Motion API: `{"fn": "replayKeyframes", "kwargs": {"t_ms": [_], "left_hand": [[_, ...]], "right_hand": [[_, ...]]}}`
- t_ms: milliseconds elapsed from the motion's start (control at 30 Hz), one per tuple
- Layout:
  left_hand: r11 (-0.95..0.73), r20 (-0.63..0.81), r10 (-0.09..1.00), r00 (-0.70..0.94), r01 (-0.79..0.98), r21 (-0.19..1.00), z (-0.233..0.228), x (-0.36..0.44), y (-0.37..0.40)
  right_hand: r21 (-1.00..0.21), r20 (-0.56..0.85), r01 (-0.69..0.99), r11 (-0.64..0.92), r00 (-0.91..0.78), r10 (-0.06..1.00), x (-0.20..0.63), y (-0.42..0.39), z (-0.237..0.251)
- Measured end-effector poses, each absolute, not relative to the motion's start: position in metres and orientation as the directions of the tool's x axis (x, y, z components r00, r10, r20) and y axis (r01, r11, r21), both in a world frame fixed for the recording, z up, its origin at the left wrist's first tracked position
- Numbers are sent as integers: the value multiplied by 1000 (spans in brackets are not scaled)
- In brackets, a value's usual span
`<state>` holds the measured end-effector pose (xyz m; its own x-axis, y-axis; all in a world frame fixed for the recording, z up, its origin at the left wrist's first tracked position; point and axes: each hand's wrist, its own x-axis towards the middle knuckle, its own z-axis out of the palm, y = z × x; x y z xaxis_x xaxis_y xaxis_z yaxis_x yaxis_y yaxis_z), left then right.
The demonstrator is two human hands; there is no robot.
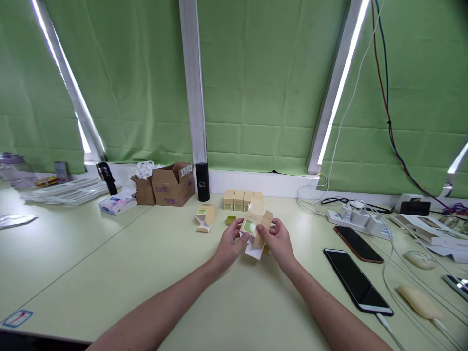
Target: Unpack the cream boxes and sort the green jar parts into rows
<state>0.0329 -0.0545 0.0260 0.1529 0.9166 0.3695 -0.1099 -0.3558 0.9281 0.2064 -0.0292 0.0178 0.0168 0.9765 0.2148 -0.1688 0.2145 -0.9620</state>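
Above the pale green tabletop (109, 253), near its middle, held up by both hands: a small tan carton with a green window panel (255, 222), flaps standing open at the top, apparently so that the inside stays reachable. Left hand (229, 243) curled round the carton's left side, fingers pinching its lower edge; right hand (280, 240) cupping the right side, thumb pressed against an open flap as if to keep it back. Hanging beneath the carton, a white paper slip (255, 251), partly hidden by the fingers.

Behind the hands, lined up against the window ledge, four closed cartons of the same make (243, 200), apparently parked out of the way. Just left of the hands, lying on its side with end flaps open, another carton (205, 217); between it and the hands, a small green lid-like piece (230, 220), too small to identify further.

Further left, a black cylinder (202, 182), two brown cardboard boxes (171, 184) and a tissue pack (117, 203). Off to the right, well apart from the work, two phones lying face up (356, 282), one on a charging lead, fed by a white power strip (356, 217).
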Motion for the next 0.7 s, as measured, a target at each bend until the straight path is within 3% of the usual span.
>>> {"fn": "replayKeyframes", "kwargs": {"t_ms": [233,700], "left_hand": [[-186,239,958,156,-297,937,26,29,-49],[-92,179,952,248,-324,942,29,27,-51]], "right_hand": [[-954,211,-220,202,-19,977,206,-30,22],[-962,185,-208,178,-12,983,204,-36,31]]}}
